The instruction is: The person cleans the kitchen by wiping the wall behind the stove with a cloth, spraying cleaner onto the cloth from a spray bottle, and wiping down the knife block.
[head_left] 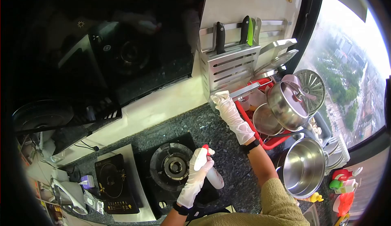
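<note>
My left hand [195, 181], in a white glove, is wrapped round a spray bottle [215, 179] with a red nozzle, held over the right side of the black gas stove [151, 187]. My right hand [233, 116], also gloved, reaches to the lower edge of the metal knife rack [232, 69]. Its fingers are bent together against the rack's bottom corner; what they grip, if anything, does not show. Knives with black handles and one green handle stand in the rack. The red dish basket [266, 146] is just right of my right hand.
Pots and lids, including a steel pot with a lid [285, 106], pile up in the basket. A large open steel pot [304, 168] stands nearer, by the window. At left are an induction cooker [116, 184] and small appliances. A dark range hood [102, 63] overhangs the stove.
</note>
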A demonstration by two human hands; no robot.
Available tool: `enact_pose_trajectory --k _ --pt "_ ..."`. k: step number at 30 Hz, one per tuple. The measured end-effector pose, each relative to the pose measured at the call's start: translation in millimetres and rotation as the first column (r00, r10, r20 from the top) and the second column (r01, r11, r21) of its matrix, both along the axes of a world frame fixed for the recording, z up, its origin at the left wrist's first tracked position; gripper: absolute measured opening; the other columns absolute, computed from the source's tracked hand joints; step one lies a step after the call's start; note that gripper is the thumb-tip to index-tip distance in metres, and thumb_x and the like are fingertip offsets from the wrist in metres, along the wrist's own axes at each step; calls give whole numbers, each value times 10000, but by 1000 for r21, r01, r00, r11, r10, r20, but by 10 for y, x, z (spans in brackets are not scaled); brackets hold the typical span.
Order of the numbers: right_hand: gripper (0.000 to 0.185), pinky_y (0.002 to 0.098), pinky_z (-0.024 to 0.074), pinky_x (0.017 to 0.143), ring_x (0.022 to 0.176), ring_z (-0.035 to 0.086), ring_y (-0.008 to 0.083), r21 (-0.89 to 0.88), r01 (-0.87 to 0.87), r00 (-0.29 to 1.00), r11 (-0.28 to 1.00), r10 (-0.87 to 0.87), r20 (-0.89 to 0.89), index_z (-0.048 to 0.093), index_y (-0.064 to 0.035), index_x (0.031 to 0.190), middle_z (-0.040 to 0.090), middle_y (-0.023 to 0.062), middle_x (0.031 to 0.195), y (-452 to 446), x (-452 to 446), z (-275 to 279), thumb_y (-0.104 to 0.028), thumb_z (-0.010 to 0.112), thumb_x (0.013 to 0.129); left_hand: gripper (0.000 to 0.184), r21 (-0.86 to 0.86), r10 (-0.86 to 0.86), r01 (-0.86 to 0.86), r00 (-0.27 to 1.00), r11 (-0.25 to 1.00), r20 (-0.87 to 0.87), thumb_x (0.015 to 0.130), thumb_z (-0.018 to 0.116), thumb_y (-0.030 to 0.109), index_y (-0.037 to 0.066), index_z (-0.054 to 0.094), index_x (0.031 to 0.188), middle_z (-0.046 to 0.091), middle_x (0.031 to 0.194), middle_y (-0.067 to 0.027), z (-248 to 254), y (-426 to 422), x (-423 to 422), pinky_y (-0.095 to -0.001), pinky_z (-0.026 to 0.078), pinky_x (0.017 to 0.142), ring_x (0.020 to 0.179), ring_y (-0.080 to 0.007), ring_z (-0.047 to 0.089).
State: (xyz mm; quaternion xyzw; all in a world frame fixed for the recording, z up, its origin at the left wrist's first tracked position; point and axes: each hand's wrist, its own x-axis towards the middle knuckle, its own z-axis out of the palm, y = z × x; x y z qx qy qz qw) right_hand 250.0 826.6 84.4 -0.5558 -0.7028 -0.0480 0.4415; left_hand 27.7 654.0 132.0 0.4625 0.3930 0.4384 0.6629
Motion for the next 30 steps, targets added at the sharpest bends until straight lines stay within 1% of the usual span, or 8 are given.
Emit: enact_pose_trajectory --k 2,7,9,13,20,26,28,30 --pt "210 391 478 790 943 570 314 -109 -32 946 994 -5 -325 641 -60 1033 607 130 988 -6 -89 -69 -48 609 826 406 20 4 -4 1000 1000 -2 746 577 -110 78 578 1107 611 1058 -29 14 17 -9 -266 479 802 843 -99 542" --pt "211 375 501 781 921 592 308 174 178 983 969 -166 -80 664 -75 999 626 127 975 -193 -116 -103 -30 657 793 407 51 -2 1 1000 999 19 744 568 -113 77 579 1104 609 1054 -16 37 4 -23 -259 474 794 842 -96 538" --pt "222 366 518 746 848 627 292 -1 122 909 993 -112 -400 681 -71 959 660 118 893 -241 -55 -136 -18 701 745 405 27 12 -12 1000 1000 18 745 568 -108 76 580 1106 608 1055 -16 92 -5 -37 -259 473 795 846 -95 537" --pt "210 363 523 715 782 643 277 118 295 882 948 -223 -415 688 -67 950 691 120 867 -273 42 119 -49 724 744 421 -16 19 -19 1000 1000 13 749 572 -102 74 574 1131 609 1059 -21 31 -24 -91 -261 474 798 855 -97 537" --pt "174 362 481 847 983 590 281 10 144 891 990 -125 -436 676 -68 989 650 89 981 -46 -325 -82 -83 651 818 479 -13 -12 12 1000 1000 0 752 572 -94 64 547 1204 607 1058 -29 21 -34 15 -256 468 794 846 -99 532" --pt "162 367 487 843 955 593 283 13 68 975 998 -64 -210 677 -75 971 631 132 972 -134 33 -119 -63 613 822 411 1 -6 6 1000 1000 0 745 579 -100 68 575 1120 597 1014 -4 117 -12 15 -243 461 769 828 -84 527" --pt "112 380 492 818 911 608 282 233 129 985 964 -151 80 685 -91 874 647 93 920 12 460 -127 -71 622 783 339 7 3 -3 1000 1000 -9 744 583 -108 76 599 1028 601 997 12 87 -8 -52 -231 473 759 824 -67 537" --pt "71 403 509 757 852 626 304 79 362 908 929 -333 -255 675 -67 815 661 104 829 -52 730 69 -96 610 812 333 9 22 -22 1000 1000 -17 742 582 -111 77 601 1016 601 992 14 79 -17 -88 -231 473 757 816 -69 538"
